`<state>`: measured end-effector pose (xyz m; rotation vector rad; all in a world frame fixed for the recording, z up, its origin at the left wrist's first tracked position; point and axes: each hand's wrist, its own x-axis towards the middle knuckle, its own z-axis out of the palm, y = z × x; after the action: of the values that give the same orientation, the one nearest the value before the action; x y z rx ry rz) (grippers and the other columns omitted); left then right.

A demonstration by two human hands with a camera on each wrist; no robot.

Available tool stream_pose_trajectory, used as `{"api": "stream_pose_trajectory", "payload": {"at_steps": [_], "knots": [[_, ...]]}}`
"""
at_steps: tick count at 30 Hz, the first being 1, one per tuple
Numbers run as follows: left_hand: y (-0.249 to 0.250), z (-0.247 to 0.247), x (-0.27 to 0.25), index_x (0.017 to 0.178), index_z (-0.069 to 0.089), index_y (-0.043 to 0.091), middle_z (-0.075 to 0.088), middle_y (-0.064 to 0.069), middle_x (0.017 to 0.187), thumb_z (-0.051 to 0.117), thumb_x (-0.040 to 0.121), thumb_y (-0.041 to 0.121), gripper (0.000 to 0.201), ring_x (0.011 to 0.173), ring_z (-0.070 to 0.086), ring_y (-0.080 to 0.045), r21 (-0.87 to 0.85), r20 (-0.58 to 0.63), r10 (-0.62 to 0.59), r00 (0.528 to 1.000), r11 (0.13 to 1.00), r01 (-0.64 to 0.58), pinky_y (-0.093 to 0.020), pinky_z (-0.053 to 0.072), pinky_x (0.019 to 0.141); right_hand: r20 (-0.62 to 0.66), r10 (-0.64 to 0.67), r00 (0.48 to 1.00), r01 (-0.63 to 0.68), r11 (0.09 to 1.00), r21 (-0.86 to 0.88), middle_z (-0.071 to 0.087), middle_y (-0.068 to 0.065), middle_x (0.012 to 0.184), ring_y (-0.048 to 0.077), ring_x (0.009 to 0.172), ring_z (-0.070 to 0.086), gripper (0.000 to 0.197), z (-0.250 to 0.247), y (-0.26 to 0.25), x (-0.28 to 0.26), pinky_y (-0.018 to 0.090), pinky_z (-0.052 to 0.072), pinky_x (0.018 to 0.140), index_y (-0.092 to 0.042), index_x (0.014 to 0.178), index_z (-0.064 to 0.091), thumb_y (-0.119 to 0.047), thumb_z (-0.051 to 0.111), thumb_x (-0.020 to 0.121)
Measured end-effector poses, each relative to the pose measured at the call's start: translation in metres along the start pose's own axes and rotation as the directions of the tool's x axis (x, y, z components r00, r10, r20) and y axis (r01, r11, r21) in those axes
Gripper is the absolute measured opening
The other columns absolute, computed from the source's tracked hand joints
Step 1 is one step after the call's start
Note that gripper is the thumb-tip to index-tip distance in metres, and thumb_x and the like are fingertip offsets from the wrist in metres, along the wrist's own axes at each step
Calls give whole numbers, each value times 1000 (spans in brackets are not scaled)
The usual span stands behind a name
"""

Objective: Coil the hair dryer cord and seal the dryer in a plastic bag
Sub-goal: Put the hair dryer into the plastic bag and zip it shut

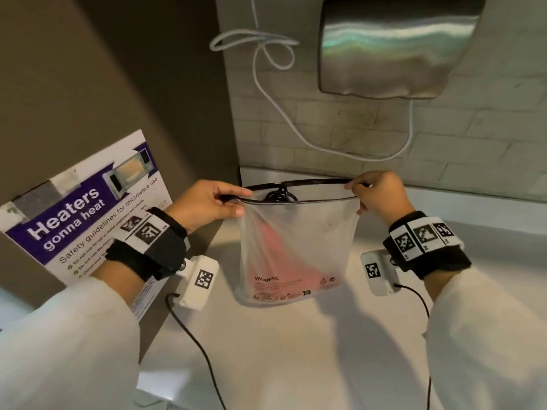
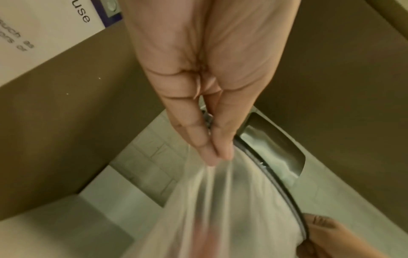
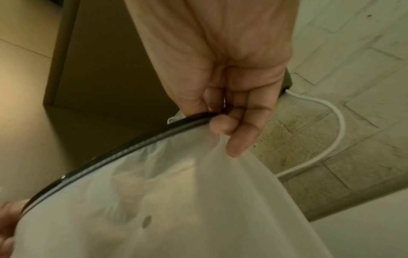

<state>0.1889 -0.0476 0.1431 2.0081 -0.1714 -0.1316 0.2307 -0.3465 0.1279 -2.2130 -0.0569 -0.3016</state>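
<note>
Each grip pinches one end of the plastic bag's [image 1: 296,247] dark zip strip [image 1: 299,182]: the left hand [image 1: 204,207] at the left corner, the right hand [image 1: 380,196] at the right. The mouth between them gapes open, its long axis running hand to hand. Below the grips the bag hangs upright, its bottom on the tabletop [image 1: 296,350]. Inside, a pink hair dryer [image 1: 273,250] slants, black coiled cord [image 1: 279,195] uppermost. "WARNING" is printed low on the bag. Left of the left grip, a poster [image 1: 85,214] reads "Heaters gonna heat".

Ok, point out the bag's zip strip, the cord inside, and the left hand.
zip strip [image 1: 299,182]: head view, far rim.
cord [image 1: 279,196]: head view, black loops.
left hand [image 1: 204,204]: head view, back.
</note>
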Motion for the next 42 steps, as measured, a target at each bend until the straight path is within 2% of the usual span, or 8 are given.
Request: {"api": "stream_pose_trajectory", "payload": {"at_steps": [5, 9, 11, 14, 19, 25, 32, 42], "knots": [[-10, 13, -3, 97, 49, 20, 61, -12, 72, 63, 75, -7, 38, 51, 65, -6, -145, -218, 2, 976, 989, -34, -20, 58, 58, 61, 122, 991, -120, 992, -33, 57, 14, 55, 29, 53, 59, 36, 3, 3, 0, 50, 58, 67, 4, 85, 67, -29, 54, 84], [-16, 17, -7, 123, 36, 24, 64, -14, 70, 74, 67, 2, 71, 53, 66, -9, -109, -363, 37, 931, 991, -81, -25, 59, 61, 120, 32, 992, 10, 944, -330, 62, 16, 99, 33, 95, 56, 78, -1, -7, -7, 46, 49, 87, -9, 90, 65, -80, 42, 67], [-18, 20, -9, 130, 32, 28, 68, -9, 67, 76, 66, 6, 81, 58, 68, -13, -106, -373, 51, 926, 990, -98, -29, 60, 67, 101, -192, 976, 215, 916, -338, 55, 9, 114, 30, 110, 47, 65, 2, -19, -15, 48, 43, 94, -19, 101, 60, -72, 56, 65], [-19, 25, -9, 135, 27, 32, 71, -2, 61, 75, 68, 7, 86, 64, 70, -16, -143, -353, 81, 932, 980, -140, -37, 57, 78, 284, -557, 781, 618, 757, -215, 53, 6, 128, 28, 119, 47, 52, 25, -44, -26, 52, 39, 100, -22, 116, 55, -44, 69, 72], [-16, 29, -10, 140, 11, 36, 72, 3, 61, 67, 75, 1, 93, 66, 68, -11, -108, -282, 176, 943, 971, -214, -40, 53, 87, 405, -685, 606, 765, 640, -63, 62, 13, 121, 27, 113, 56, 35, 79, -67, -38, 46, 28, 108, -8, 115, 60, -16, 61, 81], [-11, 31, -19, 142, -7, 30, 71, 14, 59, 58, 82, 4, 93, 70, 69, -8, -19, -260, 241, 935, 967, -255, -15, 52, 78, 276, -647, 711, 633, 760, 148, 65, 9, 90, 19, 80, 61, 18, 93, -78, -36, 39, 53, 74, -8, 97, 70, -16, 61, 83], [-11, 34, -26, 140, 2, 41, 73, -10, 72, 59, 80, 4, 91, 71, 70, -14, 51, -352, 250, 902, 967, -248, -18, 52, 85, 261, -643, 720, 641, 761, 106, 65, 8, 89, 21, 80, 61, 12, 94, -77, -35, 38, 52, 74, -7, 88, 68, -13, 60, 82], [-24, 36, -26, 131, 26, 50, 74, -2, 78, 58, 82, 3, 75, 73, 70, -8, -10, -453, 254, 855, 957, -290, -28, 49, 95, 300, -605, 738, 656, 747, -108, 65, 6, 91, 23, 80, 60, 10, 76, -54, -26, 29, 44, 69, -10, 90, 63, -13, 54, 85]]}}
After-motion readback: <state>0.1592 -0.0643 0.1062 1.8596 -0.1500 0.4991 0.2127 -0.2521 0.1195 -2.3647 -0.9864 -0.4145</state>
